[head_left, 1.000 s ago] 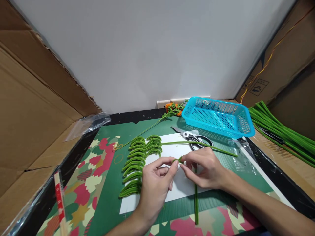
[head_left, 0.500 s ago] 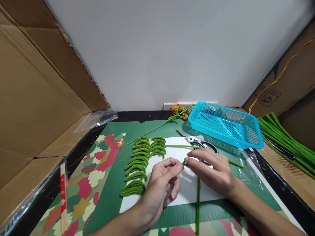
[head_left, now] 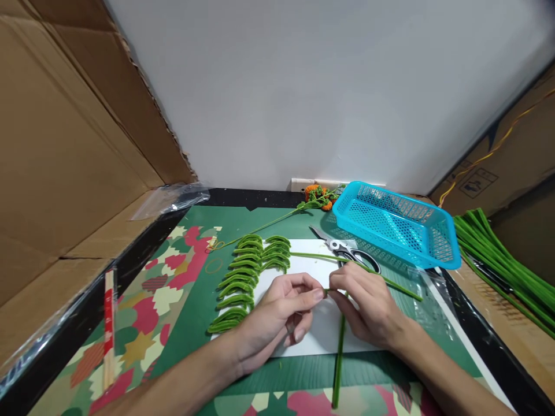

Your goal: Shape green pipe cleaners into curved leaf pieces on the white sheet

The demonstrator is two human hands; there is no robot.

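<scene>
My left hand (head_left: 292, 312) pinches a fuzzy green pipe cleaner (head_left: 340, 358) between thumb and index finger, above the white paper (head_left: 312, 335). Close beside it, my right hand (head_left: 362, 297) grips the same piece between thumb and fingers. Only a short bit shows between the fingertips, and a long tail hangs below my right hand toward the table's front edge. Left of my hands, several bent green pipe cleaner leaves (head_left: 238, 276) lie stacked in two columns. Behind my right hand, another straight pipe cleaner (head_left: 312, 255) crosses the scissors (head_left: 347, 249).
A blue perforated basket (head_left: 396, 225) stands at the back right, near an orange pipe cleaner flower (head_left: 318, 195) with a long stem. A bundle of green pipe cleaners (head_left: 498, 248) lies far right. Red-wrapped sticks (head_left: 108, 329) are at left, with cardboard (head_left: 78, 115) walls on both sides.
My right fingers lifted and spread half a second ago, and now close round the pipe cleaner again. The hanging tail has swung a little left. The camera view has shifted slightly.
</scene>
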